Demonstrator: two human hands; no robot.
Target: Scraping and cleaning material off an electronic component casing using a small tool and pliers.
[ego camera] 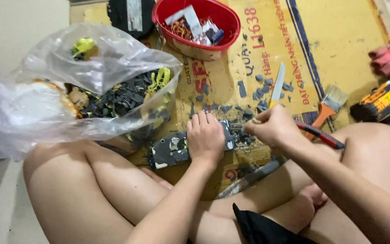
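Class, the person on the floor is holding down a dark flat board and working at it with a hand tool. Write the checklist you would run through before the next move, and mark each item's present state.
1. Dark flat circuit board pinned flat by the left hand: ok.
2. Right hand closed firmly on the red-and-black handled tool: ok.
3. Tool tip seated on the board: cannot tell, the hand hides it.
4. Left fingers away from the working end: not ok, they lie close beside it.
5. White-bladed knife clear of both hands: ok, it lies beyond them on the yellow cardboard sheet.
6. Clear plastic bag of dark scraps open beside the board: ok.
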